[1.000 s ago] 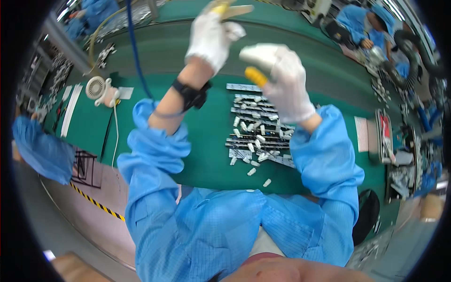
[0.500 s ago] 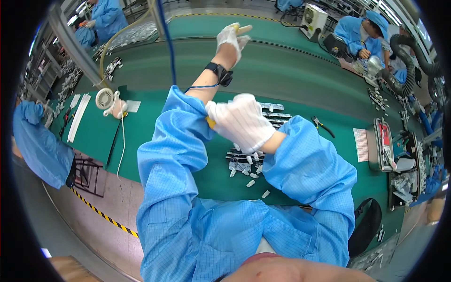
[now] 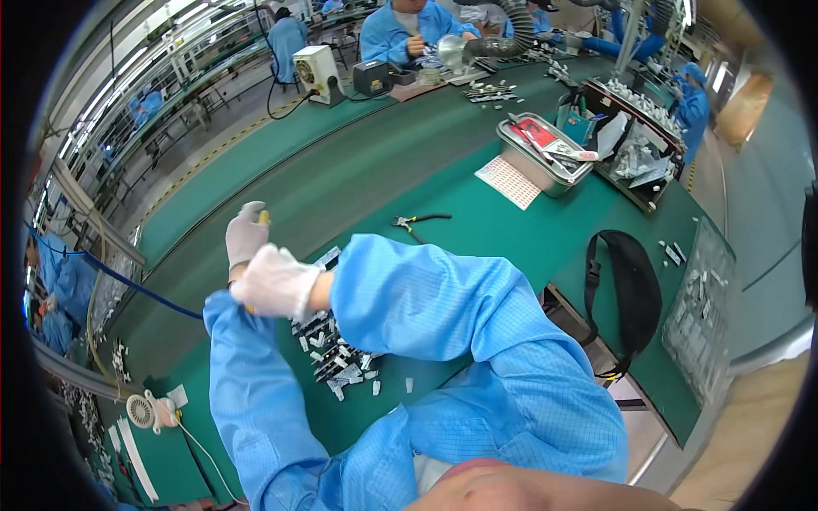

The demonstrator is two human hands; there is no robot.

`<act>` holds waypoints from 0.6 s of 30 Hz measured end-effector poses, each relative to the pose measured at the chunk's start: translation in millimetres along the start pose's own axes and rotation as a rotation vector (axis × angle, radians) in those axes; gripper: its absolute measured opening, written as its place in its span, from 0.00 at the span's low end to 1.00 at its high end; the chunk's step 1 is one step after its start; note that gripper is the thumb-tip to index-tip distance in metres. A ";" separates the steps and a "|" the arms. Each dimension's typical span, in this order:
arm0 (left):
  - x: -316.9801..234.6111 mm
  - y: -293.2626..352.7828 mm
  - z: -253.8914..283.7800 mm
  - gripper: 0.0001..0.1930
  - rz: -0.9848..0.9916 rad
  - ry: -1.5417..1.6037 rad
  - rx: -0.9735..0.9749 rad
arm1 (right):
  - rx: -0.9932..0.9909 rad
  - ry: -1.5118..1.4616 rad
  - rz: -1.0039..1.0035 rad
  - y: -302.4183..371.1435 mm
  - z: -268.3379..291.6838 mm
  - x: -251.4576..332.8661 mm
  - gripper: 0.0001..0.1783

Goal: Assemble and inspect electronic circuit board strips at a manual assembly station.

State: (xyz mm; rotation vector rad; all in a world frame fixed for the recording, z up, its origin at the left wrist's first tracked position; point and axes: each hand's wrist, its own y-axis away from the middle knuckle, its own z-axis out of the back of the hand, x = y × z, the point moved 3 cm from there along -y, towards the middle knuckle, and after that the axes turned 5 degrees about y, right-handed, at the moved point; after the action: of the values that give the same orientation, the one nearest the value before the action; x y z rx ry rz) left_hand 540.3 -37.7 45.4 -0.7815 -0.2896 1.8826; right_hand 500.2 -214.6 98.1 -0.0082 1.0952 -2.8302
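Observation:
My left hand, in a white glove with a yellow fingertip cover, is raised over the far side of the green bench, its fingers partly apart and nothing visible in them. Just below it, my right hand, also white-gloved, is closed on the cuff of my blue left sleeve at the wrist. The right fingertips are partly hidden. A blue cord runs to the left wrist; the wristband is mostly covered. Under my right forearm lies a pile of dark strips and small white pieces.
Yellow-and-black cutters lie beyond my right arm. A metal box of tools stands beside a printed sheet. A black pouch rests at the right, a small fan at the left. A co-worker sits across.
The view has turned to the right. My left sleeve now reaches near the wrist, where bare forearm and a black wristband showed before; my right hand has moved along it toward the left hand.

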 end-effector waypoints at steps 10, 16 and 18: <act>-36.7 88.0 41.8 0.12 0.372 0.912 0.182 | -0.156 -0.111 -0.198 88.4 54.6 -77.2 0.07; 74.2 158.4 42.0 0.17 0.415 0.534 0.055 | -0.100 -0.637 -0.911 155.4 -1.9 -163.4 0.09; 84.4 171.1 31.2 0.19 0.423 0.703 -0.028 | -0.102 -0.724 -1.056 177.2 -27.4 -159.3 0.10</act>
State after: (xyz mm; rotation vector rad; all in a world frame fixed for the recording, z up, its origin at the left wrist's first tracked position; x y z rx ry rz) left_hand 374.1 -33.7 -53.1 -1.5500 0.3161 1.8447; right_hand 674.7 -310.2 -35.9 -1.9426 1.2261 -2.9503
